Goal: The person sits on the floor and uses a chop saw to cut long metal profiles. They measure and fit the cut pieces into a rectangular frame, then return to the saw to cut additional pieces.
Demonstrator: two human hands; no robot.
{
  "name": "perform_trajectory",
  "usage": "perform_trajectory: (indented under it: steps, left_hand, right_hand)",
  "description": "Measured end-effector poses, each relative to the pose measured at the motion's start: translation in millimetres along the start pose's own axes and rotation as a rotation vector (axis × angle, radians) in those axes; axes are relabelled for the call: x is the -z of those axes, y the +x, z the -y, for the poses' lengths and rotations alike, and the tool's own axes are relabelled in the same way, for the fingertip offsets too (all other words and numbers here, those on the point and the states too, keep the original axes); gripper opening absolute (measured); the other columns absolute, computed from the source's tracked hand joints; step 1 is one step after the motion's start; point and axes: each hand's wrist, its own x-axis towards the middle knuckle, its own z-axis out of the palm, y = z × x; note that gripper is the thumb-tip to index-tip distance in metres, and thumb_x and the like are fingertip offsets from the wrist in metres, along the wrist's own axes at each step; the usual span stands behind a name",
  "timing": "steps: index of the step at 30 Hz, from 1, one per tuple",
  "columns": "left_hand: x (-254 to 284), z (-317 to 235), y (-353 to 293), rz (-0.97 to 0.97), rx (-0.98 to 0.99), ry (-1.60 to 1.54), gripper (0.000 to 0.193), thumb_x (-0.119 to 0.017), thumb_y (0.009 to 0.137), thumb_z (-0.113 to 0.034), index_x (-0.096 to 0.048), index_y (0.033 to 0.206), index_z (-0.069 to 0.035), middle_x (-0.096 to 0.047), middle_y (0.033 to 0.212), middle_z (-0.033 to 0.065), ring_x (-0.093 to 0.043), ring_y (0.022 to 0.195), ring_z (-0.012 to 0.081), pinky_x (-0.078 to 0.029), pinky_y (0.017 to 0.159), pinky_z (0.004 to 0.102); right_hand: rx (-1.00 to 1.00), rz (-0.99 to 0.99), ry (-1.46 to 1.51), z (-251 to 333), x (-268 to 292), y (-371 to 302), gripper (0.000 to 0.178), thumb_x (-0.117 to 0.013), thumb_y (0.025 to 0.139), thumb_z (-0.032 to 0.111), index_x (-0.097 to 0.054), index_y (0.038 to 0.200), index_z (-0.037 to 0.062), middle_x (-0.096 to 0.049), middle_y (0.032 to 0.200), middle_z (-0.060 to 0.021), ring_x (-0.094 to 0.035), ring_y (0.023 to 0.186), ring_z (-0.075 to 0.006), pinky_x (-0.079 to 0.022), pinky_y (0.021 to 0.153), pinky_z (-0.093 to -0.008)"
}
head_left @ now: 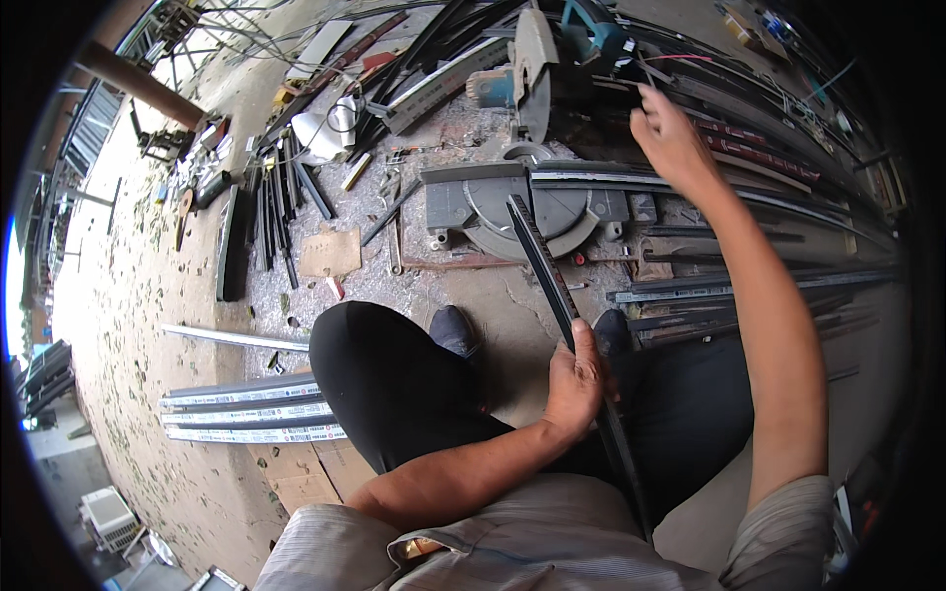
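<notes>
My left hand [576, 379] is wrapped round a long dark metal profile [542, 261]. The profile slants from my lap up to the front of the miter saw's round base [498, 212]. My right hand [672, 143] is raised at the right of the saw, its fingers loosely bent and a little apart, with nothing visible in them. Close by is the saw's teal motor housing [596, 34]; I see a gap between it and the fingers. The saw's blade guard [534, 74] stands raised. Another long profile [631, 181] lies along the saw's fence and runs off to the right.
Banded profiles [251, 416] lie in a stack left of my knee, and more profiles [690, 293] lie at right. Short dark offcuts [276, 202], a piece of cardboard [331, 253] and a wrench [395, 246] are on the floor by the saw. Metal shavings cover the ground there.
</notes>
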Motion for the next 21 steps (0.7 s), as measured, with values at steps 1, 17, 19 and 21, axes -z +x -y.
perform_trajectory:
  steps: [1, 17, 19, 21]
  left_hand:
    - [6.8, -7.3, -2.2, -0.033, -0.029, 0.028, 0.066, -0.04, 0.11, -0.072, -0.046, 0.092, -0.009, -0.052, 0.067, 0.0065, -0.057, 0.051, 0.0202, -0.051, 0.048, 0.0362]
    - [62.8, -139.8, 17.7, -0.156, -0.182, -0.18, 0.064, -0.046, 0.106, -0.077, -0.045, 0.097, -0.013, -0.047, 0.076, 0.0021, -0.049, 0.061, 0.0165, -0.051, 0.06, 0.0362]
    - [65.4, -157.3, 14.5, -0.161, -0.201, -0.217, 0.065, -0.046, 0.106, -0.077, -0.046, 0.1, -0.012, -0.049, 0.078, 0.0034, -0.051, 0.062, 0.0176, -0.055, 0.062, 0.0382]
    - [69.3, -178.6, 12.5, -0.173, -0.206, -0.25, 0.065, -0.047, 0.106, -0.076, -0.047, 0.103, -0.011, -0.051, 0.081, 0.0053, -0.053, 0.063, 0.019, -0.059, 0.066, 0.0411]
  right_hand:
    - [-0.049, 0.094, -0.009, 19.8, 2.5, -31.2, 0.057, -0.063, 0.107, 0.033, -0.057, 0.151, -0.002, -0.068, 0.138, -0.0297, -0.073, 0.12, -0.0369, -0.057, 0.101, -0.0439]
    - [-0.549, 0.858, 0.273, 164.1, 54.9, -304.3, 0.044, -0.074, 0.103, 0.041, -0.064, 0.114, -0.0004, -0.069, 0.085, -0.0159, -0.071, 0.076, -0.0251, -0.056, 0.074, -0.0401]
    - [-0.565, 0.894, 0.279, 171.2, 55.7, -287.3, 0.046, -0.075, 0.103, 0.041, -0.064, 0.115, -0.0007, -0.07, 0.085, -0.0162, -0.072, 0.079, -0.0252, -0.057, 0.076, -0.0397]
    - [-0.583, 0.929, 0.28, 175.8, 61.2, -268.8, 0.048, -0.077, 0.101, 0.042, -0.064, 0.117, -0.0017, -0.07, 0.086, -0.016, -0.073, 0.08, -0.025, -0.057, 0.076, -0.0394]
